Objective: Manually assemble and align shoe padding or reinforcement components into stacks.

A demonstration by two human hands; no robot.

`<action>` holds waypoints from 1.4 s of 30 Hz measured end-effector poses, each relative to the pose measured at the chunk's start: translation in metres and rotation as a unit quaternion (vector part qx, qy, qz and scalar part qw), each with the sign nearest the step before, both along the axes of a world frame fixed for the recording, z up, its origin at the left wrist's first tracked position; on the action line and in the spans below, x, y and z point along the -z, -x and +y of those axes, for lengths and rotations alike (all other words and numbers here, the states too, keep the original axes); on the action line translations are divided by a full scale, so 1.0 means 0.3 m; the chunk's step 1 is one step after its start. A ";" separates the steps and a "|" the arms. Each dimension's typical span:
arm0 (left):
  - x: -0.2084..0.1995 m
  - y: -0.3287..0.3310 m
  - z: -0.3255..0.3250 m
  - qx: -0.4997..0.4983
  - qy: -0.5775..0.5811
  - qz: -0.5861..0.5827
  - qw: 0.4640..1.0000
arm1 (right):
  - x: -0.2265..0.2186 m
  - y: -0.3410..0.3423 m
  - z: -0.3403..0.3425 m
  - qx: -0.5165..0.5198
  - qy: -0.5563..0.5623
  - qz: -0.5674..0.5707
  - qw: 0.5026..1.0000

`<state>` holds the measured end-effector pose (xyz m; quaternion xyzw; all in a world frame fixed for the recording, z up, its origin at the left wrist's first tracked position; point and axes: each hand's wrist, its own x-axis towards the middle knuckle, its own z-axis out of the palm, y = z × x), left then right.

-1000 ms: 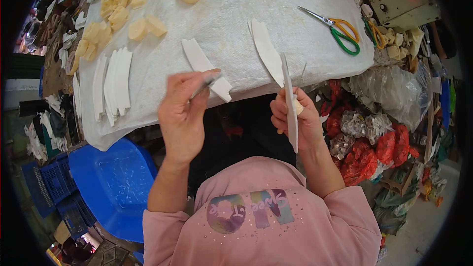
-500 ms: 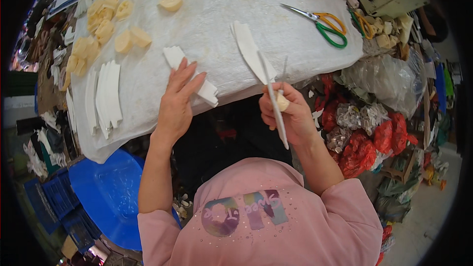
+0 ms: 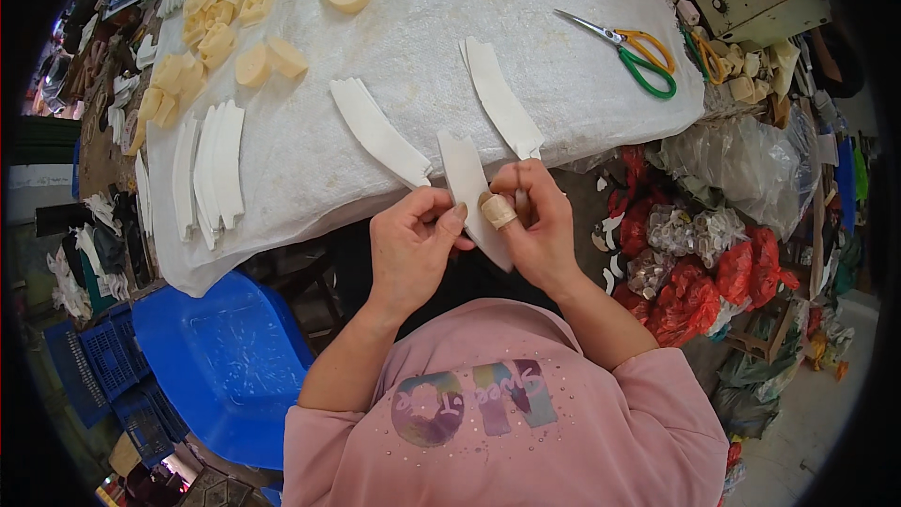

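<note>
Clamped between the thumbs and fingers of the left hand (image 3: 410, 244) and right hand (image 3: 544, 242), the white strip (image 3: 461, 161) at the desk's (image 3: 404, 42) near edge could crease if pinched unevenly.

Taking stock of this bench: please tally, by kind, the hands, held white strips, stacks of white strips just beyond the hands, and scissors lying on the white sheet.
Hands: 2 (left hand, right hand)
Held white strip: 1 visible
Stacks: 2 (left stack, right stack)
Scissors: 1
Total: 6
</note>
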<state>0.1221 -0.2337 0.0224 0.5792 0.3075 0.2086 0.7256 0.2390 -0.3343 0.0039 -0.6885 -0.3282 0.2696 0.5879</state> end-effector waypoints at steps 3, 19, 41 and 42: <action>0.000 0.005 -0.008 -0.026 -0.057 0.005 0.998 | -0.024 0.003 0.015 -0.017 -0.054 -0.246 0.968; -0.003 -0.012 0.026 0.065 0.141 -0.087 0.984 | -0.104 -0.051 -0.005 -0.156 -0.003 0.302 0.940; -0.119 0.031 0.265 -0.186 -0.497 -0.048 0.846 | -0.143 -0.282 0.068 0.067 0.047 -0.150 0.985; -0.128 0.019 0.311 -0.181 -0.652 -0.013 0.736 | -0.145 -0.306 0.102 0.046 0.104 -0.255 0.960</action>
